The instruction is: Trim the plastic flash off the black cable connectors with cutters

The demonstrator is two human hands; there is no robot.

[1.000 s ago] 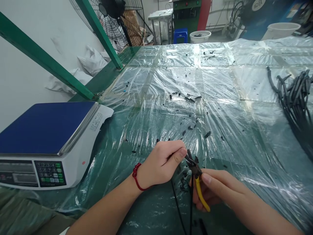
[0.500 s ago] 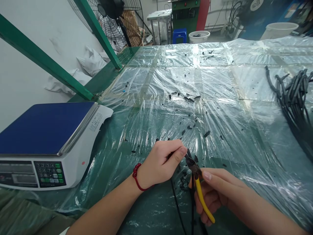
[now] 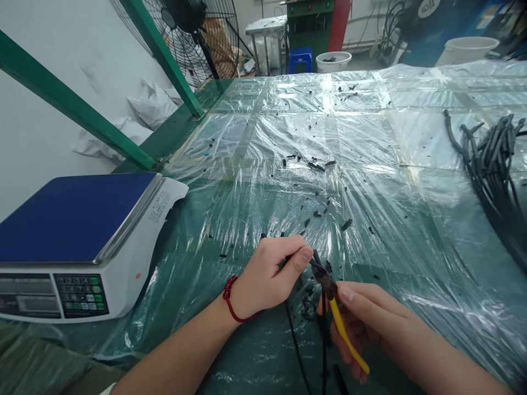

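My left hand (image 3: 269, 277), with a red bead bracelet on the wrist, is closed in a pinch on the end of a thin black cable (image 3: 295, 345) that runs down toward me. My right hand (image 3: 370, 326) grips yellow-handled pliers (image 3: 333, 312), handles spread apart, and the dark jaws sit right at my left thumb tip. Both hands hover low over a green table (image 3: 255, 356) covered with clear plastic sheet. Small black cut bits (image 3: 307, 304) lie under the pliers.
A white digital scale (image 3: 82, 241) with a blue platform stands at the left. A bundle of black cables (image 3: 492, 164) lies at the right edge. Black offcuts (image 3: 317, 164) are scattered mid-table. A green beam (image 3: 78, 104), fan (image 3: 197, 33) and tubs (image 3: 467, 49) stand behind.
The pliers' yellow handles have spread wider and my right fingers loosened around them. My left hand has held its pinch in about the same place.
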